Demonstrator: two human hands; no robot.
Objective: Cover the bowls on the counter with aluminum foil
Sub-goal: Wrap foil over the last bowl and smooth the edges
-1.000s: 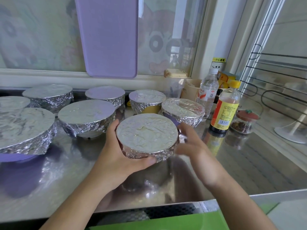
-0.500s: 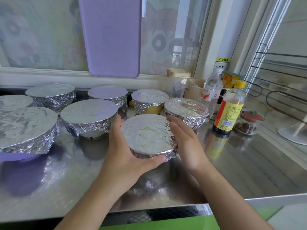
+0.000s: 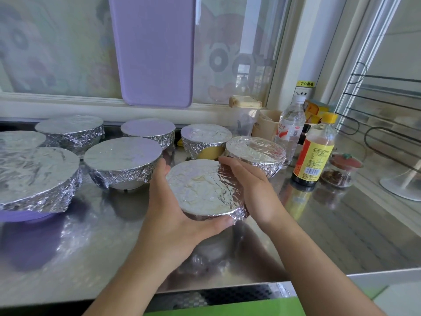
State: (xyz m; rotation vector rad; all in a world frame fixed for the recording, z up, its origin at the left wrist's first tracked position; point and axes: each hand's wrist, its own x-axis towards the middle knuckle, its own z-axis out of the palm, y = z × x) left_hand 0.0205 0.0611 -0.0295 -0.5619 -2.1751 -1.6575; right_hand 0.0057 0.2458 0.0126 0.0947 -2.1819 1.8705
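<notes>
A small bowl wrapped in aluminum foil (image 3: 200,188) sits at the middle of the steel counter (image 3: 341,236). My left hand (image 3: 173,215) cups its left and near side, thumb curled along the front rim. My right hand (image 3: 252,190) presses flat against its right side, fingers reaching over the far rim. Several other foil-covered bowls stand around it: one just behind at the right (image 3: 255,153), a yellow one (image 3: 205,140), a white one (image 3: 123,160), a big purple one (image 3: 34,179) at the left.
A soy sauce bottle (image 3: 314,153), a water bottle (image 3: 290,126) and a small jar (image 3: 341,169) stand right of the bowls. A purple cutting board (image 3: 155,49) leans on the window. A wire rack (image 3: 387,133) is at the far right. The counter's front edge (image 3: 227,290) is near me.
My right hand has moved in from the near right and now presses the bowl's right side. My left hand keeps its hold on the bowl.
</notes>
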